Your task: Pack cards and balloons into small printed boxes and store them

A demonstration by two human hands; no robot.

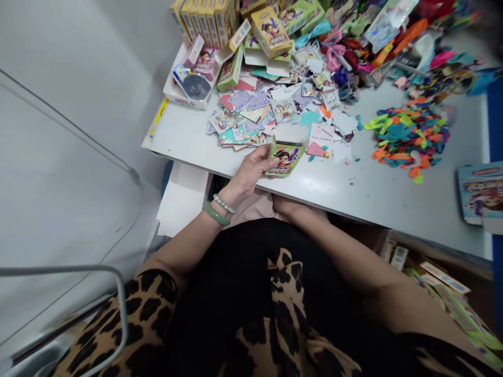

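Left hand (255, 166): grips 1 green box (285, 159), top open.
Right hand (280, 203): mostly under table (334, 183), grip unclear.
Cards (251, 112): piled beyond box.

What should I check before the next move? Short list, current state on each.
1. Left hand has the green box: ok, thumb across its front.
2. Box open at the top: ok, flaps spread.
3. Box contents: cannot tell, the inside isn't visible.
4. Right hand empty: cannot tell, mostly hidden at the table edge.
5. Loose cards neatly stacked: not ok, spread in an overlapping heap.
6. Table free of stray bits beside the box: not ok, small pieces lie between it and the bright multicoloured pile.
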